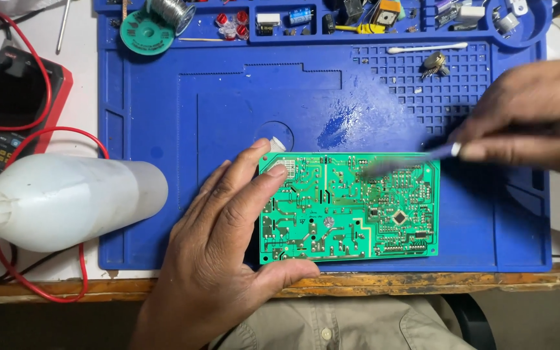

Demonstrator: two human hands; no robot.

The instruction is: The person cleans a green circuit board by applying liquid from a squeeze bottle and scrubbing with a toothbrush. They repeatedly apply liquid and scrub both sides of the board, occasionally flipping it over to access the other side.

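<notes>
A green circuit board (358, 214) lies solder side up on a blue silicone work mat (228, 110). My left hand (228, 246) grips the board's left edge, thumb on the near corner and fingers over the top left corner. My right hand (533, 123) comes in from the right and pinches a thin blue-handled brush (439, 151). Its blurred head rests over the board's upper middle. A wet smear (341, 123) shines on the mat just beyond the board.
A white plastic bottle (66, 201) lies on its side at the left. A multimeter (8, 110) with red leads sits behind it. The mat's back trays hold solder spools (147, 29), small parts and a cotton swab (426, 47). The wooden bench edge (422, 282) runs along the front.
</notes>
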